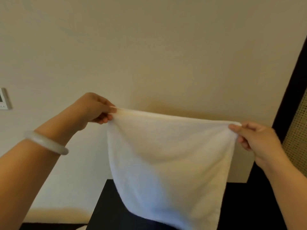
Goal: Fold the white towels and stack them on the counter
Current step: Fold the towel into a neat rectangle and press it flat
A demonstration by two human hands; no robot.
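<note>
So we're looking at one white towel [169, 155] held up in the air, spread out flat between both hands in front of a plain cream wall [149, 47]. It's soft, fuzzy terry, roughly square. The top edge is pulled into a nearly straight line that sags a bit toward the right, and there are small gathers at each top corner.

The left hand [94, 108] has its fingers [104, 119] curled in, pinching the top left corner against the thumb. The right hand [254, 140] does the same on the top right corner, with the thumb [235, 127] pressed on the near face of the cloth. The rest of the towel hangs loose below. Its bottom edge curves and drops in front of a dark, matte, straight-edged tabletop [108, 213]. We can't tell if the cloth touches it.

On the left wrist sits a smooth, rounded, milky pale bangle [45, 142] that looks like stone or glass.

Far left on the wall is a small rectangular control panel [3, 98] with a silvery frame. Anything on it is too blurred for us to read. At the right edge a dark frame [292, 90] runs up at a slant, and next to it is a tan perforated panel [297, 138] full of tiny holes.
</note>
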